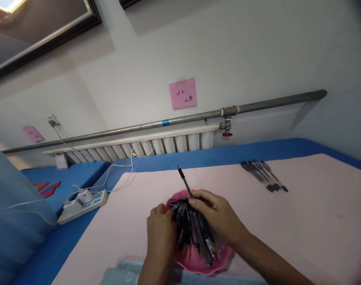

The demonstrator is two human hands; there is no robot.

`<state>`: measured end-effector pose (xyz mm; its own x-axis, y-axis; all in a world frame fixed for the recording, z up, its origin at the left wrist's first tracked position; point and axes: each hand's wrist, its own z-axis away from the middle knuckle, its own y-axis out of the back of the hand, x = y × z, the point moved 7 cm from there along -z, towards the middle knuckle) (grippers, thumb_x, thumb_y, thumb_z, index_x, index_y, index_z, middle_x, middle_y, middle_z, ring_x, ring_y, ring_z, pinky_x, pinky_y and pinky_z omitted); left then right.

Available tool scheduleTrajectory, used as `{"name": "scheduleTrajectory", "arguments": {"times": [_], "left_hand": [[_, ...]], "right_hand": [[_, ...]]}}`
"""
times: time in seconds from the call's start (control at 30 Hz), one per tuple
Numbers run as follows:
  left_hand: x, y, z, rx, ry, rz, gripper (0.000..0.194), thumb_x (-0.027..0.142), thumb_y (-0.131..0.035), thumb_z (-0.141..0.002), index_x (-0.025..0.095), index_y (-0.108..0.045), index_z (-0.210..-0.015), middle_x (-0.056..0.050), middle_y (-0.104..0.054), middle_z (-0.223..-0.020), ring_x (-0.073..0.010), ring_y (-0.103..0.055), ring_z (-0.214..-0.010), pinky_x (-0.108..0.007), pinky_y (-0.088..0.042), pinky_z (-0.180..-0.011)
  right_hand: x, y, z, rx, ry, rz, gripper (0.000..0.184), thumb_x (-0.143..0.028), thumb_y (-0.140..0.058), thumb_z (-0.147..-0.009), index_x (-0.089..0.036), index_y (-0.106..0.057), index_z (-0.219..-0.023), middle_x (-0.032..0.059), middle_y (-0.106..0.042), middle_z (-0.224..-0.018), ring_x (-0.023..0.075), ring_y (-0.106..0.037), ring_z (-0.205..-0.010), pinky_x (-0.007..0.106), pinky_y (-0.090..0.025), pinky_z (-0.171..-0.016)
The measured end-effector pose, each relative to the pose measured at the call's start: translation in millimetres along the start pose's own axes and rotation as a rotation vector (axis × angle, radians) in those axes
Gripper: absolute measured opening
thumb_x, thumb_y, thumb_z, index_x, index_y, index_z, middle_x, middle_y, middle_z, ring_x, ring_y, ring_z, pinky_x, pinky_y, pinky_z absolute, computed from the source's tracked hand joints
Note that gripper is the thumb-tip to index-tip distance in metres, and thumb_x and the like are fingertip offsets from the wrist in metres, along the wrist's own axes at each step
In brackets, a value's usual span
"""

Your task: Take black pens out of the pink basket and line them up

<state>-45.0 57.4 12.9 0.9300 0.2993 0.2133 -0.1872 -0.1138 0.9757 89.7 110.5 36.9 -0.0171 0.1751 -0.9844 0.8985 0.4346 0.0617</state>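
A pink dish (pixel 208 270) with a wavy rim sits near the front of the table, heaped with black pen caps (pixel 183 221) and clear-barrelled pens (pixel 200 233). My right hand (pixel 217 215) pinches an uncapped pen (pixel 186 185) above the dish's far side. That pen tilts to the upper left, its tip and black grip upward. At the dish's left edge, my left hand (pixel 161 233) is closed around the rim, its thumb beside the caps. The left fingertips are partly hidden. Several pens with black caps (pixel 263 176) lie side by side at the right rear.
A pale pink sheet (pixel 311 213) covers the blue table (pixel 228 152). On the left lie a power strip (pixel 88 206) with plugs and white cables (pixel 109 170). A radiator (pixel 168 144) and pipe (pixel 198 116) run along the wall. Light blue cloth (pixel 118 275) lies at the front.
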Motion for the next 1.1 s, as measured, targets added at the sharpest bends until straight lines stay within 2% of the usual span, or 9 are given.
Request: {"name": "scheduleTrajectory", "arguments": {"times": [0.3,0.57,0.83,0.97,1.1], "left_hand": [[0.9,-3.9,1.0,-0.01,0.048,-0.093,0.032,0.011,-0.039,-0.077,0.019,-0.068,-0.089,-0.013,-0.06,-0.101,-0.0267,-0.049,-0.092,-0.034,-0.034,-0.071],[-2.8,-11.9,-3.1,-0.06,0.097,-0.132,0.034,0.014,-0.039,-0.079,0.023,-0.066,-0.097,-0.011,-0.056,-0.115,-0.0268,-0.048,-0.099,-0.035,-0.036,-0.075],[-0.5,-8.2,-2.3,-0.067,0.069,-0.057,0.038,0.012,-0.039,-0.077,0.026,-0.068,-0.098,-0.012,-0.058,-0.113,-0.0293,-0.048,-0.102,-0.038,-0.036,-0.079],[-2.6,-8.4,-2.4,-0.016,0.043,0.025,0.035,0.011,-0.039,-0.076,0.018,-0.069,-0.095,-0.015,-0.06,-0.109,-0.0281,-0.05,-0.099,-0.037,-0.037,-0.081],[-8.3,-8.9,-3.9,0.069,0.042,0.129,0.032,0.014,-0.045,-0.074,0.013,-0.068,-0.096,-0.018,-0.059,-0.114,-0.0294,-0.05,-0.103,-0.037,-0.036,-0.086]], "right_hand": [[-6.3,-2.8,2.1,-0.023,0.006,0.01,0.016,-0.027,-0.054,-0.079,-0.021,-0.066,-0.087,-0.0007,-0.068,-0.082,0.0155,-0.061,-0.078,0.025,-0.047,-0.07],[-8.5,-4.7,3.3,-0.035,-0.005,0.008,0.015,-0.027,-0.055,-0.078,-0.021,-0.066,-0.088,-0.0018,-0.066,-0.076,0.015,-0.06,-0.077,0.024,-0.046,-0.069],[-9.0,-2.0,2.9,-0.018,-0.018,-0.034,0.014,-0.027,-0.056,-0.078,-0.02,-0.065,-0.086,-0.0018,-0.067,-0.081,0.0146,-0.06,-0.077,0.024,-0.045,-0.069],[-8.8,-0.8,2.6,-0.006,-0.022,-0.03,0.015,-0.028,-0.057,-0.077,-0.02,-0.065,-0.086,-0.0015,-0.066,-0.079,0.0149,-0.06,-0.076,0.025,-0.046,-0.07],[-9.6,-0.3,2.3,-0.01,-0.021,-0.008,0.016,-0.029,-0.055,-0.077,-0.02,-0.066,-0.085,-0.0008,-0.067,-0.081,0.0155,-0.061,-0.076,0.026,-0.047,-0.07]]}}
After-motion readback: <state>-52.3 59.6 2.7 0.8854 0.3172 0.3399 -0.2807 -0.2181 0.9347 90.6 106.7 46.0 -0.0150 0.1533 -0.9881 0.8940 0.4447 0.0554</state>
